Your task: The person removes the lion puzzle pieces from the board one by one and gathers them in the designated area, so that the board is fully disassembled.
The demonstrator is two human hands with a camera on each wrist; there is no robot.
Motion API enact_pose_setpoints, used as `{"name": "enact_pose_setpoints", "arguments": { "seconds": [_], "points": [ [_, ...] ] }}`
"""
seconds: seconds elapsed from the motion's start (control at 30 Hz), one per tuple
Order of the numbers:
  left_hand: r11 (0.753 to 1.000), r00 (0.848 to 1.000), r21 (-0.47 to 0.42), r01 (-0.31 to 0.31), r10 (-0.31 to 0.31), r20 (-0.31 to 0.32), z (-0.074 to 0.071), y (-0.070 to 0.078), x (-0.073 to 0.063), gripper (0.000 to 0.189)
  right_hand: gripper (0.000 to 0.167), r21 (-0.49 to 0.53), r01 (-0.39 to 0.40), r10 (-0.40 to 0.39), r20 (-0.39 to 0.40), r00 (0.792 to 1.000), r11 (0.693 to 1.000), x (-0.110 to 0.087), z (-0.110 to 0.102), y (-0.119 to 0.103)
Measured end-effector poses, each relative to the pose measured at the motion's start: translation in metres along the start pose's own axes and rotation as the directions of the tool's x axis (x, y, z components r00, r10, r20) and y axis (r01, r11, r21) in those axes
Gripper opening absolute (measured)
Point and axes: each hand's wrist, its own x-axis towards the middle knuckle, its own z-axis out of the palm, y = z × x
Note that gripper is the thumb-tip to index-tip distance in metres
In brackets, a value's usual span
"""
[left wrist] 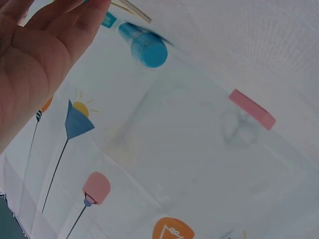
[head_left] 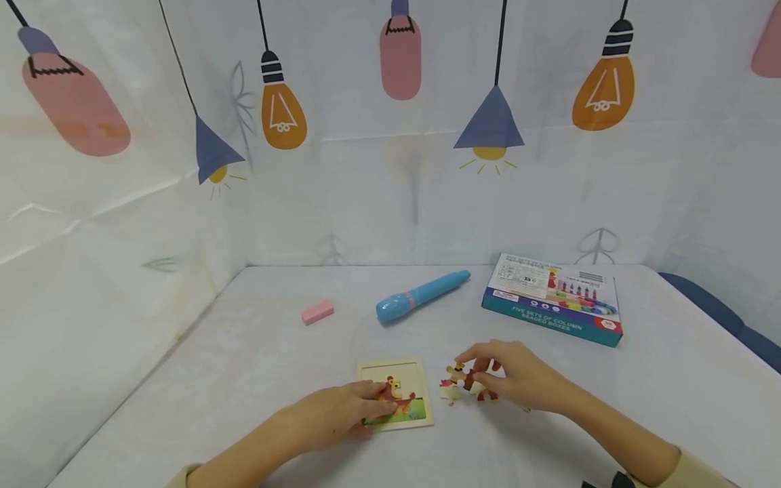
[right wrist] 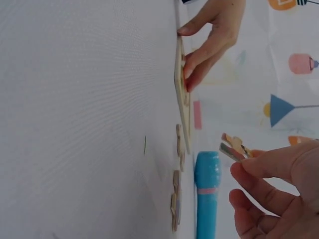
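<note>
My left hand (head_left: pixel 332 415) rests over a square wooden puzzle board (head_left: pixel 390 364), its fingertips on the lion picture (head_left: pixel 407 400) and its thumb by the near edge. The left wrist view catches only the palm and part of some fingers. To the right of the board, my right hand (head_left: pixel 512 376) pinches a small wooden puzzle piece (right wrist: pixel 233 147) between thumb and index finger, raised off the table in the right wrist view. Beneath that hand lie several loose puzzle pieces (head_left: pixel 449 393), partly hidden by the fingers.
Behind the board lies a blue microphone-shaped toy (head_left: pixel 422 296) with a pink band. A small pink block (head_left: pixel 317 312) sits left of it. At the back right is a flat bead-set box (head_left: pixel 552 298). A lamp-printed white curtain (head_left: pixel 366 196) encloses the table; a dark blue chair (head_left: pixel 714 305) shows beyond.
</note>
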Motion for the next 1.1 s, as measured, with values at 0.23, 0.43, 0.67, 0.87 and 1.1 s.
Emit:
{"name": "enact_pose_setpoints", "arguments": {
  "seconds": [0.23, 0.43, 0.67, 0.87, 1.1],
  "points": [
    [1.0, 1.0, 0.003, 0.013, -0.013, 0.002, 0.0, 0.0, 0.0, 0.046, 0.025, 0.085, 0.044, -0.052, 0.092, 0.994, 0.995, -0.009, -0.004, 0.007],
    [1.0, 1.0, 0.0, 0.02, -0.02, 0.01, -0.001, 0.001, 0.0, 0.047, 0.024, 0.11, 0.014, -0.027, 0.115, 0.993, 0.994, -0.021, -0.009, 0.013],
    [1.0, 1.0, -0.009, 0.024, -0.023, 0.018, -0.001, 0.001, 0.0, 0.047, 0.025, 0.136, -0.022, 0.003, 0.14, 0.99, 0.99, -0.04, -0.015, 0.021],
    [0.999, 0.999, -0.019, 0.04, -0.039, 0.036, -0.002, 0.002, 0.0, 0.047, 0.023, 0.146, 0.021, -0.045, 0.158, 0.986, 0.989, -0.053, -0.019, 0.029],
    [0.999, 0.999, -0.007, 0.037, -0.037, 0.039, -0.002, 0.002, 0.001, 0.047, 0.024, 0.208, 0.03, -0.079, 0.232, 0.97, 0.978, -0.062, -0.022, 0.034]
  ]
}}
